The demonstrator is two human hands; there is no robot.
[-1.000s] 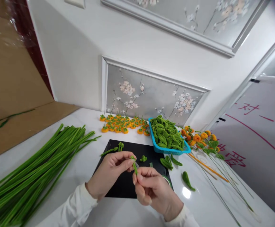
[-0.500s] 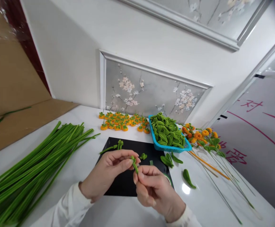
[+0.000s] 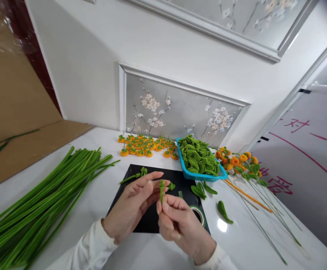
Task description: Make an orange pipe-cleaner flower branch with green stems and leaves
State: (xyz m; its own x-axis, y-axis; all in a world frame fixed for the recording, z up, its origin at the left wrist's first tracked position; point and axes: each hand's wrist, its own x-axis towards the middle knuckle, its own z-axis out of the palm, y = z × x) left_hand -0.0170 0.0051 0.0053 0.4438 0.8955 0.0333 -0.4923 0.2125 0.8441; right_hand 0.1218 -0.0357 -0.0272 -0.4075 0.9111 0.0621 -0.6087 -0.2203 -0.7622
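Between the thumb and fingers of my right hand (image 3: 180,219) a short green chenille stem piece (image 3: 161,190) stands upright, with a small knotted top. My left hand (image 3: 136,202) is just left of it, thumb and fingers apart; its fingertips reach behind the piece, and I cannot tell whether they touch it. Under both hands lies a black mat (image 3: 149,221). On the mat are more short green stem pieces (image 3: 143,171), a small looped green piece (image 3: 171,186) and a roll of green tape (image 3: 198,214), partly behind my right hand.
A large bundle of long green chenille stems (image 3: 45,202) lies left. Orange pumpkin-like pieces (image 3: 140,144) stand along the wall. A blue basket (image 3: 205,177) holds green leaves; loose leaves (image 3: 223,212) lie before it. Orange flowers (image 3: 235,161) and thin stems (image 3: 259,230) lie right.
My left hand has let its pinch on the green piece open, and its fingers have spread. The piece has turned more upright in my right hand. More of the tape roll shows.
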